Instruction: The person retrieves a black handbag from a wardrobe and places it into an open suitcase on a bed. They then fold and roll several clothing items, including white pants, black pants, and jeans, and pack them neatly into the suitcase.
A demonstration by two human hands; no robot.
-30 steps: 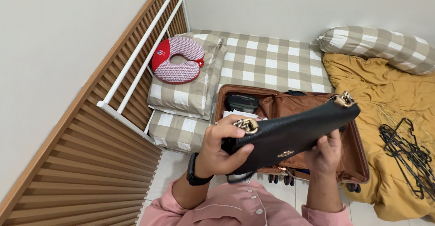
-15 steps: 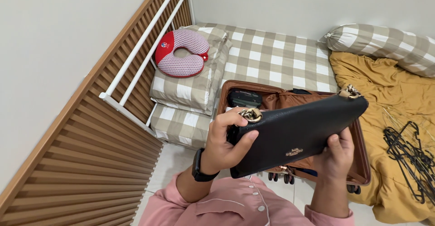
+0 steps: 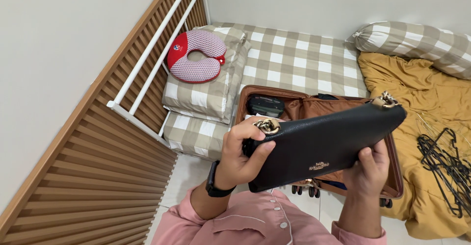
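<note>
I hold a black leather handbag [image 3: 321, 144] with gold chain links at both top corners, raised in front of me. My left hand [image 3: 240, 159] grips its left end, thumb pressed on the front face. My right hand [image 3: 369, 169] supports the lower right edge from beneath. Behind the bag an open brown suitcase [image 3: 395, 171] lies on the bed edge, mostly hidden, with a dark pouch [image 3: 265, 105] inside at its far left corner.
A red and patterned neck pillow [image 3: 196, 57] rests on checked pillows [image 3: 203, 97] beside a white rail and slatted wooden headboard [image 3: 98, 161]. A mustard blanket [image 3: 422, 93] with black hangers [image 3: 444, 169] lies right. A checked bolster [image 3: 417, 41] sits at the back right.
The handbag and both hands shifted slightly right and up, with the bag's right end tilted a little higher. The grip is unchanged.
</note>
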